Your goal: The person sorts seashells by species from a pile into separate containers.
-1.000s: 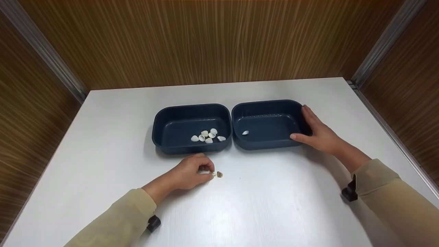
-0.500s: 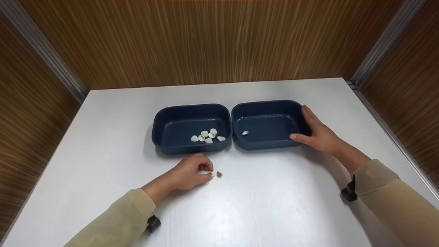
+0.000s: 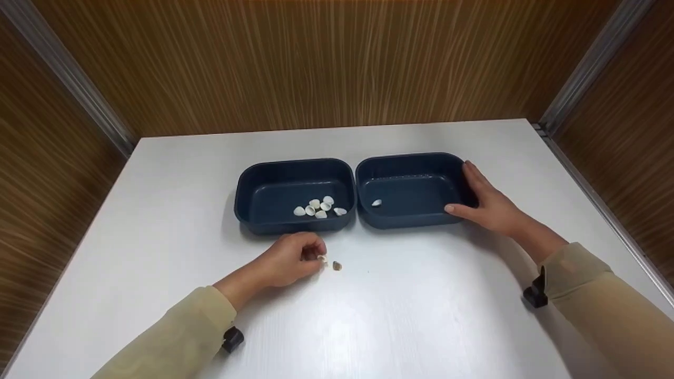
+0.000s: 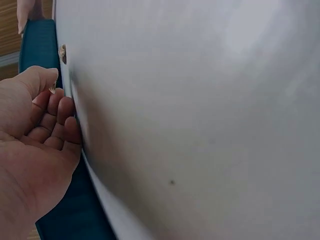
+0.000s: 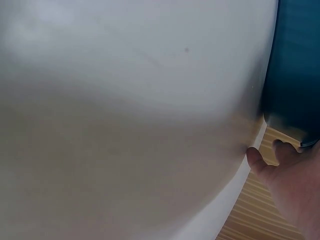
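My left hand point(image 3: 284, 260) pinches a small pale seashell point(image 3: 323, 260) between thumb and fingertips, in front of the left dark blue bin point(image 3: 274, 227). In the left wrist view, only a bit of this seashell point(image 4: 52, 89) shows at the thumb tip. A brownish shell point(image 3: 337, 266) lies on the white table just right of those fingers. My right hand point(image 3: 494, 208) rests with extended fingers and thumb at the near right corner of the right dark blue bin point(image 3: 410, 222). Several white shells point(image 3: 321, 206) lie inside the left bin, and one white shell point(image 3: 377, 203) inside the right.
The two bins stand side by side on the white table point(image 3: 400, 310). Wood-grain panels point(image 3: 337, 63) enclose the table at the back and both sides. A small dark speck point(image 4: 172, 182) is on the tabletop in the left wrist view.
My left hand has shifted slightly left and up with the pinched seashell, widening the gap to the brownish shell. My right hand and both bins have stayed in place.
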Tool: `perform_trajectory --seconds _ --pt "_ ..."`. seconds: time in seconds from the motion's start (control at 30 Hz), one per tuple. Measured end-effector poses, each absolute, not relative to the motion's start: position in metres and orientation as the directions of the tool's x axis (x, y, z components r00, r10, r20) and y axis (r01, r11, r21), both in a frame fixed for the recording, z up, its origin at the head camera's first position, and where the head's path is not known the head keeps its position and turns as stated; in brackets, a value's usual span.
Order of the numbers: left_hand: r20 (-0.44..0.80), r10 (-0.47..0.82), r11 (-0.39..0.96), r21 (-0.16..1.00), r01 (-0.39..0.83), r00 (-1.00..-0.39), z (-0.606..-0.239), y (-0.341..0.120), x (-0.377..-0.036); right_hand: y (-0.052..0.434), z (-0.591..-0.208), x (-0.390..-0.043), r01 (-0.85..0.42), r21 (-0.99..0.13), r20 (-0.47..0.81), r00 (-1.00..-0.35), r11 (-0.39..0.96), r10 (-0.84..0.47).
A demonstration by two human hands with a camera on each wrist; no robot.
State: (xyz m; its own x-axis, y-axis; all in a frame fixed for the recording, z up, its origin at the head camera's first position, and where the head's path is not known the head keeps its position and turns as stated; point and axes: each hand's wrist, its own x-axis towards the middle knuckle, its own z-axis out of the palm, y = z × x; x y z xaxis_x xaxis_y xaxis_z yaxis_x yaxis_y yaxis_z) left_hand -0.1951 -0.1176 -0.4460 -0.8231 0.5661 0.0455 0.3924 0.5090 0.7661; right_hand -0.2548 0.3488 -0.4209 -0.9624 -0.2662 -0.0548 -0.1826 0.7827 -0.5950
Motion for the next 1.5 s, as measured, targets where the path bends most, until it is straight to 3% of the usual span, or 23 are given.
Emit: perform_trajectory --seconds 0.6,1.03,1.5 --pt "0.190 0.632 0.412 0.739 0.533 -0.751 -0.372 -0.087 -0.209 0.350 -0.422 -0.256 -0.179 -0.596 -0.062 -0.961 0.783 -0.268" --pt "0.224 0.614 0.426 0.713 0.557 -0.757 -0.329 -0.051 -0.242 0.350 -0.421 -0.256 -0.188 -0.599 -0.055 -0.960 0.778 -0.274" --pt "0.189 0.596 0.434 0.742 0.511 -0.780 -0.329 -0.016 -0.273 0.349 -0.420 -0.258 -0.183 -0.586 -0.061 -0.961 0.790 -0.268"
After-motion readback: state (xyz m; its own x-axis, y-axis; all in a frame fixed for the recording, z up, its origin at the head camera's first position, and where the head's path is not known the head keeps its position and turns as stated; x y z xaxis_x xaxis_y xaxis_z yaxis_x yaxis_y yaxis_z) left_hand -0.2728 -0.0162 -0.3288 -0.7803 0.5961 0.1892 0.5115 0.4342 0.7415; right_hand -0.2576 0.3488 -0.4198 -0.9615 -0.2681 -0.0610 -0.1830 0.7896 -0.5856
